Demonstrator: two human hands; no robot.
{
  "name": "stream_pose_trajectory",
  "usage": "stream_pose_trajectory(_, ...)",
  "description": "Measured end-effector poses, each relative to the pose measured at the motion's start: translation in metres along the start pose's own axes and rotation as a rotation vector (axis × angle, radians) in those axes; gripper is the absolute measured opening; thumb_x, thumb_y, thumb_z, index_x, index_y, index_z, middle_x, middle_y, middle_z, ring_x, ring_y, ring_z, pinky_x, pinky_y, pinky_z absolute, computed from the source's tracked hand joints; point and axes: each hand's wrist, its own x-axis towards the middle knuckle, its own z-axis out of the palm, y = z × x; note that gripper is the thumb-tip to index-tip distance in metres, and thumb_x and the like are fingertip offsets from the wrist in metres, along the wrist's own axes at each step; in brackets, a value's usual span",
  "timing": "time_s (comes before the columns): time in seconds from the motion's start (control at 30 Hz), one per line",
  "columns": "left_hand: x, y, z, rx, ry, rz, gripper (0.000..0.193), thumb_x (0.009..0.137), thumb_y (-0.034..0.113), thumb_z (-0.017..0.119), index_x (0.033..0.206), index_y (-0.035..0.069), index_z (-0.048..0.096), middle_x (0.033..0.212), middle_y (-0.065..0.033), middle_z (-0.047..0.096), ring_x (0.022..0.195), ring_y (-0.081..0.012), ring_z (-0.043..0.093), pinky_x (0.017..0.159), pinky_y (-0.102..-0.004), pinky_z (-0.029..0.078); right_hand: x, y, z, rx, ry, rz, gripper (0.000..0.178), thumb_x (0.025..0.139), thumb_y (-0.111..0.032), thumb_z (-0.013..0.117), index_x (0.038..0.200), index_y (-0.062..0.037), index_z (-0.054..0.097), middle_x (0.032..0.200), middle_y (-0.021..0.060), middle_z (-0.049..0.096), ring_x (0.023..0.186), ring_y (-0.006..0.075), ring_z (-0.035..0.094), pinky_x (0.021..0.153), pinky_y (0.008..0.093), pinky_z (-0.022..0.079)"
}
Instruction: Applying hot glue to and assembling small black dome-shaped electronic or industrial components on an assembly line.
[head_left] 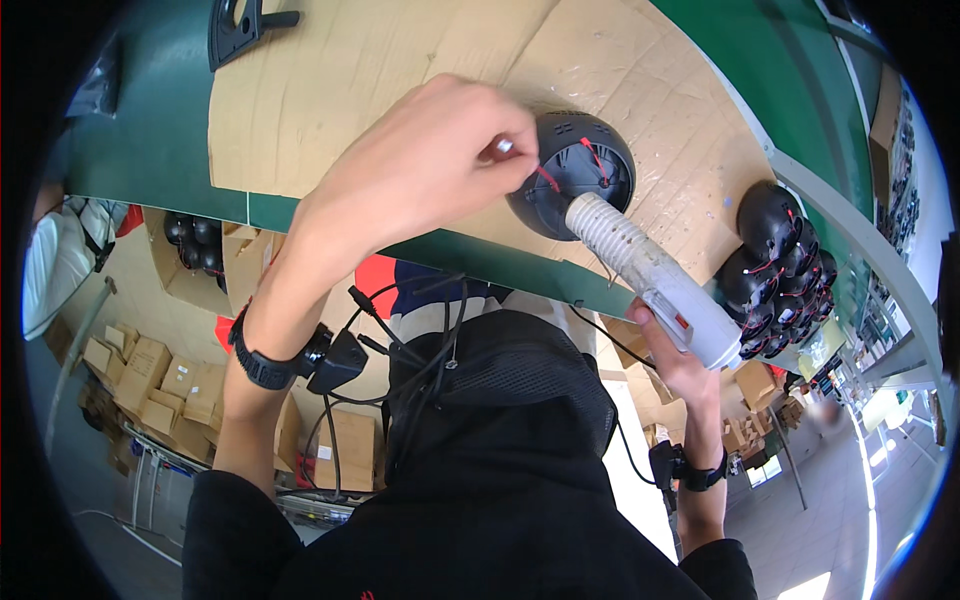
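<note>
A round black plastic housing (pixel 575 140) with vent slots and red wires lies on cardboard in front of me. My left hand (pixel 455 140) is closed in a pinch at its left side, with a short red wire (pixel 547 178) running into the fingertips. A small shiny piece (pixel 503 147) shows among those fingers; I cannot make out what it is. Wrapped round the lower end of a grey-white cylindrical tool (pixel 650 275), like a slim heat gun with ribbed nozzle and red switch, is my right hand (pixel 680 360). The nozzle end points at the housing and overlaps its lower edge.
Several similar black housings (pixel 770 265) are piled at the table's right. A black bracket (pixel 240 30) lies far left on the cardboard sheet (pixel 330 70) covering the green table (pixel 140 150). Cartons (pixel 150 370) stand on the floor to the left. Black cables (pixel 440 340) hang before me.
</note>
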Motion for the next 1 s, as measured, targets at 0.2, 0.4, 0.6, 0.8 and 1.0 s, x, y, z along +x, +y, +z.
stream_pose_trajectory(0.2, -0.028, -0.016, 0.002, -0.146, -0.194, -0.020, 0.007, 0.085, 0.007, 0.070, 0.090, 0.003, 0.073, 0.080, -0.0066, 0.067, 0.072, -0.0192, 0.063, 0.058, -0.0302, 0.048, -0.004, 0.015, 0.010, 0.091, 0.015, 0.035, 0.015, 0.085, -0.006, 0.072, 0.099, -0.0023, 0.074, 0.085, 0.0113, 0.075, 0.074, 0.0231, 0.074, 0.066, 0.0292, 0.055)
stream_pose_trajectory(0.4, -0.034, -0.027, 0.003, -0.172, -0.246, -0.134, 0.007, 0.083, 0.005, 0.071, 0.090, 0.004, 0.073, 0.081, -0.0061, 0.066, 0.074, -0.0189, 0.063, 0.058, -0.0294, 0.048, -0.005, 0.021, 0.014, 0.254, -0.038, 0.127, 0.018, 0.087, -0.004, 0.069, 0.104, -0.0020, 0.075, 0.095, 0.0092, 0.077, 0.085, 0.0196, 0.076, 0.075, 0.0285, 0.058)
stream_pose_trajectory(0.6, -0.029, -0.038, 0.006, -0.185, -0.269, -0.154, 0.027, 0.081, 0.008, 0.076, 0.107, 0.007, 0.071, 0.091, -0.0046, 0.068, 0.086, -0.0181, 0.065, 0.069, -0.0314, 0.053, -0.009, 0.035, 0.022, 0.344, -0.026, 0.063, 0.018, 0.090, -0.004, 0.067, 0.106, -0.0002, 0.073, 0.098, 0.0088, 0.077, 0.091, 0.0186, 0.075, 0.076, 0.0292, 0.057)
stream_pose_trajectory(0.8, -0.034, -0.070, 0.042, -0.396, -0.131, -0.133, 0.084, 0.074, 0.014, 0.083, 0.148, 0.011, 0.043, 0.146, -0.0103, 0.052, 0.131, -0.0273, 0.052, 0.106, -0.0395, 0.046, -0.005, 0.056, 0.019, 0.855, -0.143, 0.100, 0.019, 0.094, -0.008, 0.065, 0.110, 0.0009, 0.068, 0.104, 0.0132, 0.073, 0.107, 0.0297, 0.070, 0.058, 0.0286, 0.056)
stream_pose_trajectory(1.0, -0.031, -0.071, 0.080, 0.007, 0.057, 0.059, 0.116, 0.058, 0.022, 0.093, 0.154, 0.007, 0.029, 0.157, -0.0154, 0.037, 0.147, -0.0349, 0.033, 0.120, -0.0455, 0.031, -0.027, 0.096, 0.025, 1.280, -0.123, 0.142, 0.028, 0.093, -0.025, 0.061, 0.105, 0.0007, 0.063, 0.104, 0.0210, 0.069, 0.105, 0.0432, 0.066, 0.061, 0.0344, 0.057)
